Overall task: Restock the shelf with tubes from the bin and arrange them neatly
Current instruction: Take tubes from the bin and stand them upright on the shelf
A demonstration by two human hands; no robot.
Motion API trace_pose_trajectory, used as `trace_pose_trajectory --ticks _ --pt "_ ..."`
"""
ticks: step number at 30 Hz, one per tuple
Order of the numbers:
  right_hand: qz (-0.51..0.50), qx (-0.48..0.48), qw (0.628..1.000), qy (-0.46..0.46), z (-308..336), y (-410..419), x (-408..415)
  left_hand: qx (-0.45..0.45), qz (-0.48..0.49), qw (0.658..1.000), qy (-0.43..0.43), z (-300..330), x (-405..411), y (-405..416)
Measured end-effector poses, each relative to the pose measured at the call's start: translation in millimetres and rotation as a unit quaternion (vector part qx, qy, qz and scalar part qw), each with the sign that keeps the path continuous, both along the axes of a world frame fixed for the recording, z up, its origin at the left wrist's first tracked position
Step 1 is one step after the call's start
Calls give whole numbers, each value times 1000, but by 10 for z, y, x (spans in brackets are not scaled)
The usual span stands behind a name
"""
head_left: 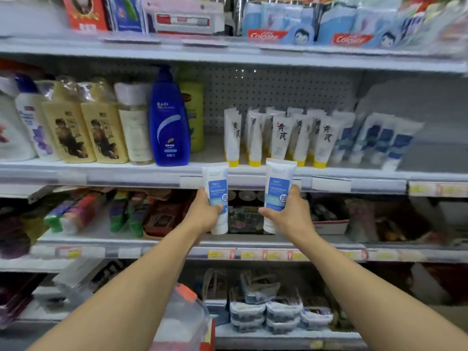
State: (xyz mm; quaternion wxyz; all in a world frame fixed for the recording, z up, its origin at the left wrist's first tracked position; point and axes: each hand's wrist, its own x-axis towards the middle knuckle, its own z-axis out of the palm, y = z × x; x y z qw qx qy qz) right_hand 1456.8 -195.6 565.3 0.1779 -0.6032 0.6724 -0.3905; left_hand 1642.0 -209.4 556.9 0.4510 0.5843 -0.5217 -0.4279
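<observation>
My left hand (202,211) grips a white tube with a blue label (217,183), held upright just below the front edge of the middle shelf (126,173). My right hand (291,214) grips a second, identical white and blue tube (278,183) at the same height. On that shelf stand several white tubes with yellow caps (278,138) and, to their right, several white and blue tubes (379,143). A clear plastic bin with an orange latch (184,317) sits low between my arms; its contents are blurred.
Shampoo bottles, among them a tall blue one (168,125), fill the left of the middle shelf. A bare gap (212,148) lies between the bottles and the yellow-capped tubes. Toothpaste boxes (278,24) line the shelf above. Lower shelves hold mixed goods.
</observation>
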Motion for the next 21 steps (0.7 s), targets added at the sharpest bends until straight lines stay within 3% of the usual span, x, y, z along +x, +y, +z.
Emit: trace_pose_trajectory --ticks 21 --pt "-160 -76 984 -27 598 -935 -2439 -134 -130 981 -55 701 -2632 -1185"
